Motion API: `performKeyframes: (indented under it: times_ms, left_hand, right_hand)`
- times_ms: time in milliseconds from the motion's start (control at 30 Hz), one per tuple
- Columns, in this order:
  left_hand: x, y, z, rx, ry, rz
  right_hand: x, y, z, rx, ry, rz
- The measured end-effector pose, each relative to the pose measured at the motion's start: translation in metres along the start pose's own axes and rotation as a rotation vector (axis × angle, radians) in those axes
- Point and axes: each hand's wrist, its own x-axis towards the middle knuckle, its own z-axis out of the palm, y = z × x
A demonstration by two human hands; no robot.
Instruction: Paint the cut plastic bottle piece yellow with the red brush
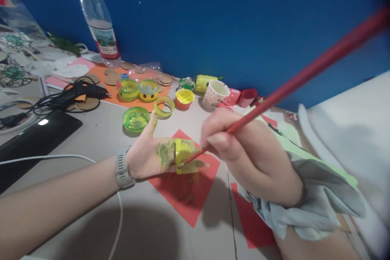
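My left hand [158, 152] lies palm up, with green paint smeared over its palm. A yellow-painted ring [179, 155] sits around its stretched fingers, which hold it up above a red paper sheet [195, 207]. In a pinch, my right hand [234, 146] grips a red-handled paintbrush [292, 79]. The brush's tip meets the ring's lower part near the fingers. Beyond my left thumb stand a green-stained bowl [136, 120] and another yellow ring [164, 107]. A small cup of yellow paint [184, 98] is close behind them.
A water bottle [102, 32] stands at the back left by the blue wall [195, 16]. A glue gun [88, 89] with its cord lies left, beside a black device [45, 138]. A patterned paper cup [215, 94] stands behind my right hand. A white cable [118, 219] crosses the table.
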Motion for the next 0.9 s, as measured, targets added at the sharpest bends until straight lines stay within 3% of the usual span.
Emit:
performKeyframes:
  times_ms: [133,333,500,700,833,900]
  left_hand:
    - [0.000,-0.001,0.000,-0.033,0.026,-0.009]
    - [0.000,-0.003,0.005,0.016,-0.003,0.041]
    - [0.000,-0.003,-0.004,-0.027,-0.052,-0.011]
    - [0.000,-0.004,-0.005,-0.057,-0.134,0.019]
    - [-0.001,-0.005,-0.005,-0.021,-0.058,-0.038]
    - [-0.001,-0.006,-0.005,-0.007,-0.044,-0.046]
  right_hand:
    - [-0.003,-0.001,-0.004,0.054,0.085,0.024]
    - [0.000,-0.002,0.002,-0.038,-0.063,-0.017]
    - [-0.002,-0.001,-0.003,-0.021,0.123,0.015]
    - [0.000,-0.002,0.000,-0.017,-0.060,0.054]
    - [-0.002,0.002,-0.003,-0.014,0.128,0.079]
    - [-0.003,0.002,-0.005,0.039,0.159,0.119]
